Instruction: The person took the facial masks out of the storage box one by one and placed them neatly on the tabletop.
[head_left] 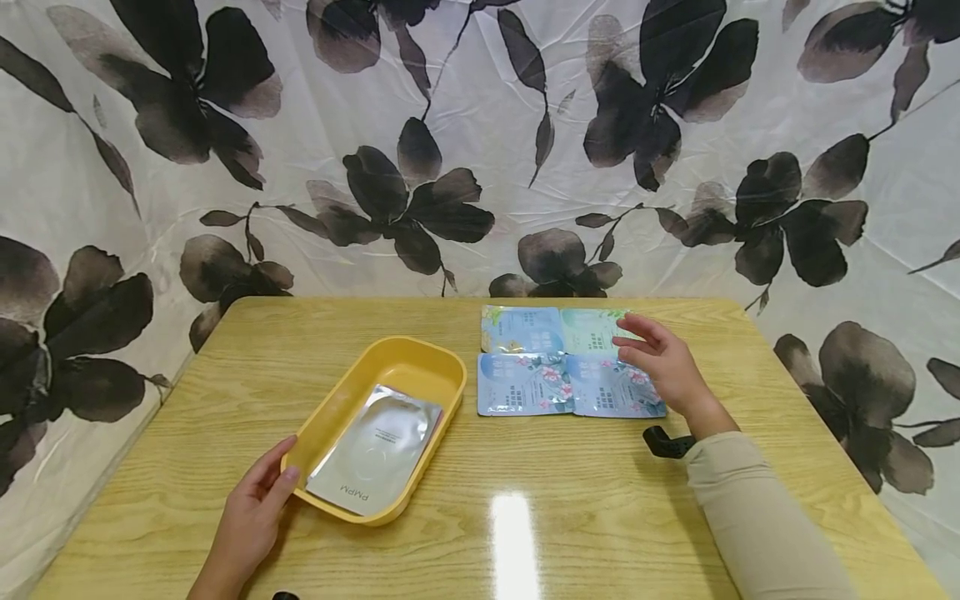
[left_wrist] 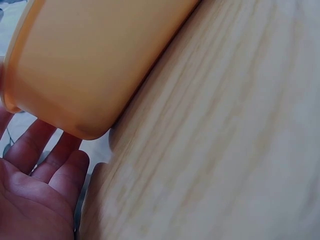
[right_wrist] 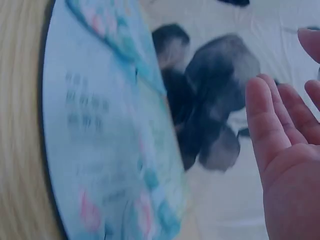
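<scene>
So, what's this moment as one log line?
left hand: holds yellow tray | right hand: empty, above coloured packets | silver packet: in tray

You seem to be indoors, at a table (head_left: 420,558) with a yellowish wood-grain top, closed in at the back and sides by a creased pale cloth (head_left: 487,108) printed with dark flowers. The hanging suggests a screened-off corner; whether you are in a home or a studio, these views cannot tell.
</scene>
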